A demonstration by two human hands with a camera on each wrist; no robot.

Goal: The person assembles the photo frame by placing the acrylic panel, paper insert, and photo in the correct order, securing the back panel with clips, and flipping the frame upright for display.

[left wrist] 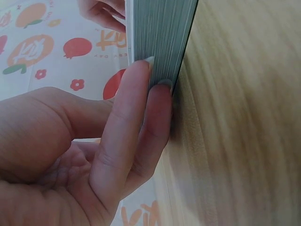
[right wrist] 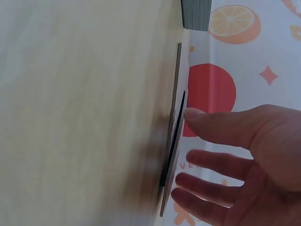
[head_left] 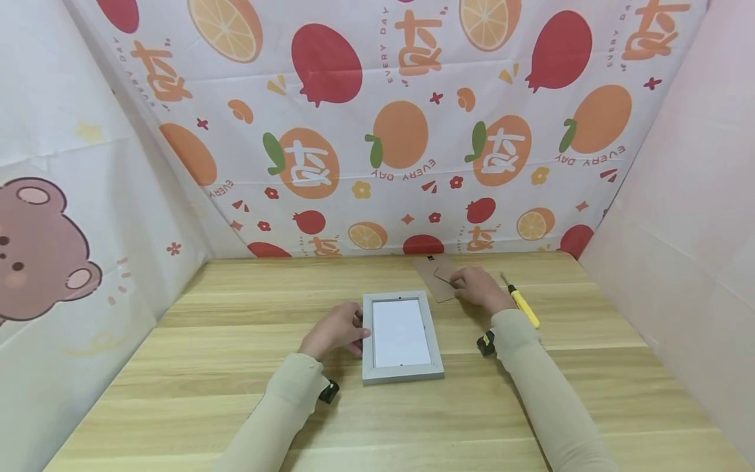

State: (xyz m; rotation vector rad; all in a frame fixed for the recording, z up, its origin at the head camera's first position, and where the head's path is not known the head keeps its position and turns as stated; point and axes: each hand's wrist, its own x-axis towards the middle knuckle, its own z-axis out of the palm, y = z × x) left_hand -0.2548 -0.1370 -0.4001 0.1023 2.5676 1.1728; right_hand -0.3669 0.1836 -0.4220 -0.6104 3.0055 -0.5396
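Observation:
A grey picture frame with a white panel inside lies on the table. My left hand is at its left side, thumb on the rim; in the left wrist view, fingertips of that hand press against the grooved side of the frame. Beyond the frame's right corner, my right hand is over a brown board with a thin dark line on it. In the right wrist view the fingers of this hand are spread, thumb tip at the edge of the raised board layer.
A yellow-handled screwdriver lies to the right of my right hand, its tip pointing toward the back. Fruit-printed cloth rises behind the table's back edge, and pale cloth hangs on both sides.

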